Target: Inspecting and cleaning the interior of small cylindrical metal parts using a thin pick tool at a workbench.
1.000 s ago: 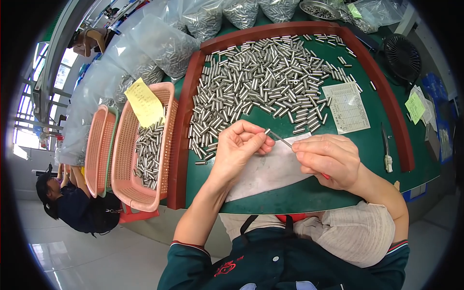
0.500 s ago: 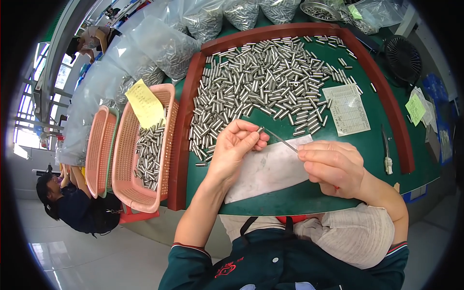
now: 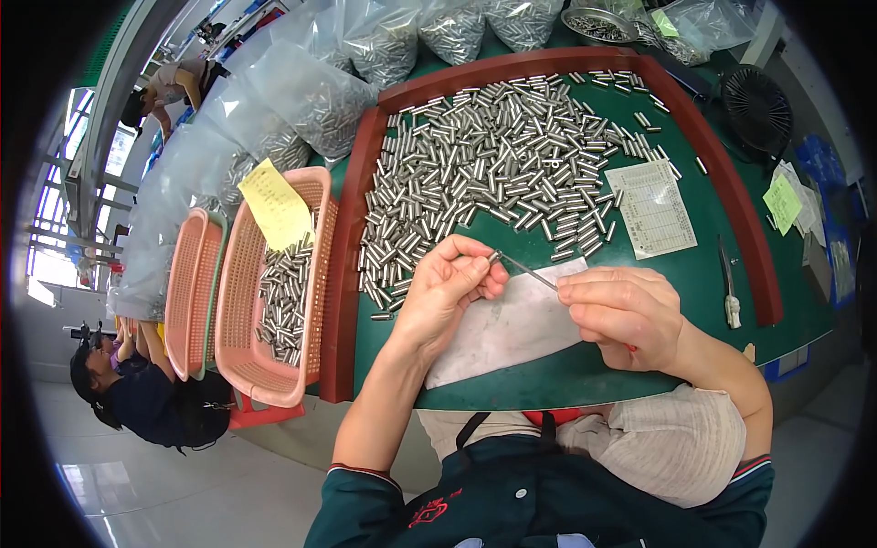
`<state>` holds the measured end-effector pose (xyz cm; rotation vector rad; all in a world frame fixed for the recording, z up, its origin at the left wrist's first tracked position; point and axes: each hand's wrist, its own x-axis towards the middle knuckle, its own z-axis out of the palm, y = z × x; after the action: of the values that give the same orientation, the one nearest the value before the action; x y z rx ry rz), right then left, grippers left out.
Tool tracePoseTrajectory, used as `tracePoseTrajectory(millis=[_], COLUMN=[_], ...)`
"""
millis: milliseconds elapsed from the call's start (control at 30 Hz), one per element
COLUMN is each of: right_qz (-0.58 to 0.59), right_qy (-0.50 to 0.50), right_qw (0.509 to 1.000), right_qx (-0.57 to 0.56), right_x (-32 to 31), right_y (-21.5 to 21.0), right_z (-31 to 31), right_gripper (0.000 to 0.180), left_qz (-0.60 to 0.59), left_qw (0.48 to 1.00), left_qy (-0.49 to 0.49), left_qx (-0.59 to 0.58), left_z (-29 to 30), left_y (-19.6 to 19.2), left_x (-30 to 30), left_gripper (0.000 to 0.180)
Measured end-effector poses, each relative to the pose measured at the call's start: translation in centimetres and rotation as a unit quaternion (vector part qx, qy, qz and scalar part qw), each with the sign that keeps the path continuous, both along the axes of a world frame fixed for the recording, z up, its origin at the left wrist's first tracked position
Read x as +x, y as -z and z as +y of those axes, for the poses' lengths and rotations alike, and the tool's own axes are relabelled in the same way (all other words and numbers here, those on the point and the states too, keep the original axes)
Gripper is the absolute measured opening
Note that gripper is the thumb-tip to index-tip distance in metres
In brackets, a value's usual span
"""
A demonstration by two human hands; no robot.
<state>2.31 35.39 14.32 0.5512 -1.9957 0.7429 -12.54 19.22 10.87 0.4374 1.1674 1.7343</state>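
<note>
My left hand [image 3: 454, 279] pinches a small metal tube [image 3: 495, 257] between thumb and fingers. In my right hand [image 3: 626, 310] is a thin metal rod [image 3: 530, 271], its tip at the end of the tube; whether it goes inside is too small to tell. Beneath both hands lies a smudged white cloth [image 3: 502, 333] on the green tabletop [image 3: 393, 365]. Just beyond them spreads a large heap of short shiny metal tubes [image 3: 484, 164], bounded by a dark red wooden frame [image 3: 343, 274].
Left of the frame, a pink basket [image 3: 235, 342] holds more tubes and a yellow note [image 3: 276, 205]. Filled plastic bags [image 3: 384, 46] line the back. A printed paper [image 3: 650, 210], a slim pointed tool [image 3: 728, 279] and a black fan [image 3: 755, 108] are at the right. Two other people work at left.
Both hands keep their grips, shifting only slightly in the picture. The whole view has moved a little. A person in the left background has leaned differently.
</note>
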Motion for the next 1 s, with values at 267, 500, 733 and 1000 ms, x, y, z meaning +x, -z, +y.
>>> tracePoseTrajectory(millis=[267,500,733,1000], right_qz=[-0.034,0.008,0.028,0.019], right_qy=[-0.001,-0.026,-0.047,-0.032], right_qw=[0.999,0.999,0.997,0.999], right_qx=[-0.037,0.021,0.053,0.025], right_x=[0.1,-0.4,-0.4,-0.1], right_y=[0.0,1.2,1.3,0.8], right_z=[0.2,0.0,-0.1,-0.2], right_gripper=[0.018,0.017,0.015,0.017], left_qz=[0.004,-0.009,-0.039,-0.014], left_qw=[1.0,1.0,0.999,0.999], left_qy=[0.013,-0.01,-0.007,-0.002], left_qx=[-0.001,-0.022,-0.019,-0.044], left_z=[-0.2,-0.3,-0.6,-0.6], left_y=[-0.1,-0.1,-0.1,-0.2], left_x=[0.0,-0.2,-0.2,-0.2], left_gripper=[0.009,0.008,0.007,0.008])
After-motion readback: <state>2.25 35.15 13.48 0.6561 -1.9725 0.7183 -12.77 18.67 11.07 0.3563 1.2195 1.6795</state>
